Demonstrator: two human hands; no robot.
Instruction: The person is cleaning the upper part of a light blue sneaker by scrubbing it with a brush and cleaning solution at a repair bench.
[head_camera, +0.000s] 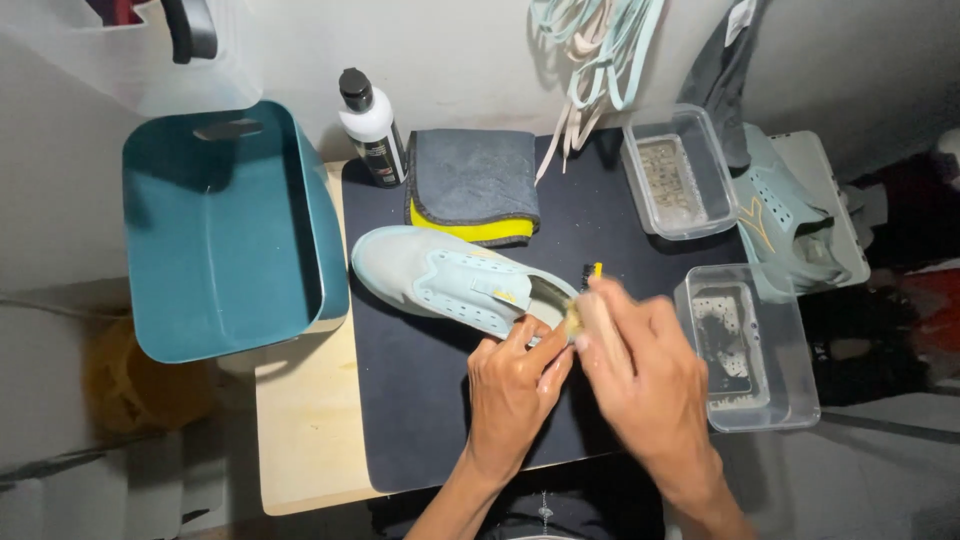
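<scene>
The left hand (512, 385) grips a pale blue shoe (455, 283) by its heel on a black mat (420, 390). The right hand (640, 365) clasps a small brush (590, 275) against it.

Single head-worn camera is looking steeply down from close above at the black mat (420, 400) and both hands.

- This looks like a small home shoe-cleaning corner, not a shop: a plain wooden table (300, 430) pushed against a bare white wall (450, 60).
- A dark work mat (430, 400) covers the table, with a laceless pale sneaker (450, 280) lying on it.
- Cleaning gear sits at the far edge: a squeeze bottle (372, 128) and a folded grey-and-yellow cloth (472, 185).
- Two clear tubs (680, 180) of murky water stand at the right, a teal bin (225, 230) at the left.
- Pulled laces (590, 50) hang on the wall.
</scene>
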